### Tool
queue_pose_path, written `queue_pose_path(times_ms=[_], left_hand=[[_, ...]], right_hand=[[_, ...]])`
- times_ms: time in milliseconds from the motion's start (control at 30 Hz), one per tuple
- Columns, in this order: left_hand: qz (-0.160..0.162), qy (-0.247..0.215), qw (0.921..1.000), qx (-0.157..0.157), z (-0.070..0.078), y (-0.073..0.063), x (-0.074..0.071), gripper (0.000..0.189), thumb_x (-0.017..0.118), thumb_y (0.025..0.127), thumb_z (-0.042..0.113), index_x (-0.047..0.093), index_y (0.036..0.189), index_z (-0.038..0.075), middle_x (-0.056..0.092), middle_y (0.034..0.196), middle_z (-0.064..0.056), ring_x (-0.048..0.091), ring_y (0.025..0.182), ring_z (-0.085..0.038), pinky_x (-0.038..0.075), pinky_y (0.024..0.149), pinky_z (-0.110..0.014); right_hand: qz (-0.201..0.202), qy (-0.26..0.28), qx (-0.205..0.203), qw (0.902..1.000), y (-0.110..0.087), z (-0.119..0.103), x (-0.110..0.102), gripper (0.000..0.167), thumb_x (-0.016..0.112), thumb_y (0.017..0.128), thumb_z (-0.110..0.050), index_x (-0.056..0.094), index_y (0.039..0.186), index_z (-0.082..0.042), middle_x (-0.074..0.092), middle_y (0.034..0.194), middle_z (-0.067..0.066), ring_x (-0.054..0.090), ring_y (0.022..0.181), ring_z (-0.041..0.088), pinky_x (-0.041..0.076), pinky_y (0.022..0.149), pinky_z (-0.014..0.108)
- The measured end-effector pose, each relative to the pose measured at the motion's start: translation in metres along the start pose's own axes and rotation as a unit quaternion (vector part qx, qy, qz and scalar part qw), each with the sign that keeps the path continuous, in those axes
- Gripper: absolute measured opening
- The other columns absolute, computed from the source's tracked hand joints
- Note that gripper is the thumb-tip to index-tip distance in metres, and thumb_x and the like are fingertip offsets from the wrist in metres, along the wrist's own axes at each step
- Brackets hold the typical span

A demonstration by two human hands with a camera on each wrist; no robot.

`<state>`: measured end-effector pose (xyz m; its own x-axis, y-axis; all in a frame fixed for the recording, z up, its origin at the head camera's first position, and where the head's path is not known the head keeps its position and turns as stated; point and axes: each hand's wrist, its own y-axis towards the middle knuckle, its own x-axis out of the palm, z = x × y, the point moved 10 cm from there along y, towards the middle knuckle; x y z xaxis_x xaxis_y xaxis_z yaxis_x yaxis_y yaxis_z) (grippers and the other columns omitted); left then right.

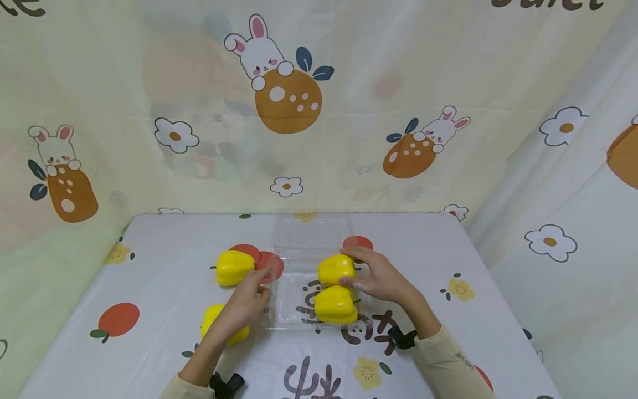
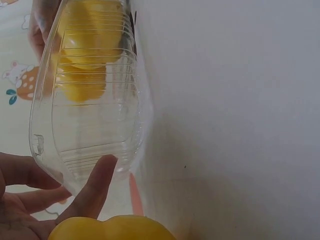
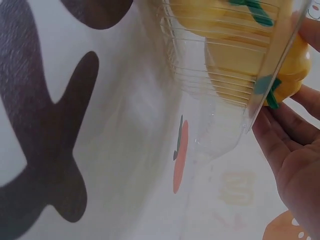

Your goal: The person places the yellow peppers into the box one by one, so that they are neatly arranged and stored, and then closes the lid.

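Note:
A clear plastic clamshell container (image 1: pixel 294 318) lies with its lid (image 1: pixel 314 233) folded back. Inside its right half are two yellow bell peppers, a far one (image 1: pixel 335 269) and a near one (image 1: pixel 335 305), their green stems pointing right. My right hand (image 1: pixel 381 277) grips the far pepper between thumb and fingers, reaching over the right wall. At the left wall is my left hand (image 1: pixel 246 299), its loosely bent fingers right at the rim; in the left wrist view the thumb (image 2: pixel 97 185) overlaps the container's end.
Left of the container sits another yellow pepper (image 1: pixel 234 268). One more yellow pepper (image 1: pixel 211 318) lies nearer, partly covered by the left forearm. A printed white cloth (image 1: pixel 164 277) covers the table, with a patterned curtain (image 1: pixel 349 166) behind it.

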<state>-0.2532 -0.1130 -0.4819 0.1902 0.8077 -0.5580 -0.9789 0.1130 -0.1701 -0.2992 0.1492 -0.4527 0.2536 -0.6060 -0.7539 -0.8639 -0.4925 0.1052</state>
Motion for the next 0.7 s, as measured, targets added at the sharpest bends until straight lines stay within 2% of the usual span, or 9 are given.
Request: queue_pose_path(times_ms=[500,700], left_hand=[[-0.001,-0.005,1.0000,0.002,-0.0022,0.0014,0.0035,0.062,0.061,0.100,-0.001,0.046,0.159,0.004,0.054,0.151,-0.021,0.062,0.107,-0.028,0.066,0.085,-0.035],[0.000,-0.006,1.0000,-0.003,-0.0024,0.0012,0.0024,0.062,0.061,0.100,0.000,0.046,0.160,0.006,0.053,0.152,-0.021,0.061,0.104,-0.027,0.065,0.079,-0.031]], right_hand=[[-0.002,-0.016,0.002,0.9999,0.0017,0.0019,0.0029,0.069,0.084,0.091,-0.033,0.060,0.149,-0.005,0.062,0.151,0.015,0.064,0.130,0.035,0.054,0.112,0.056],[0.000,-0.030,-0.006,0.9995,0.0027,0.0000,0.0038,0.069,0.084,0.091,-0.032,0.060,0.148,-0.003,0.061,0.152,0.016,0.059,0.138,0.039,0.050,0.116,0.059]])
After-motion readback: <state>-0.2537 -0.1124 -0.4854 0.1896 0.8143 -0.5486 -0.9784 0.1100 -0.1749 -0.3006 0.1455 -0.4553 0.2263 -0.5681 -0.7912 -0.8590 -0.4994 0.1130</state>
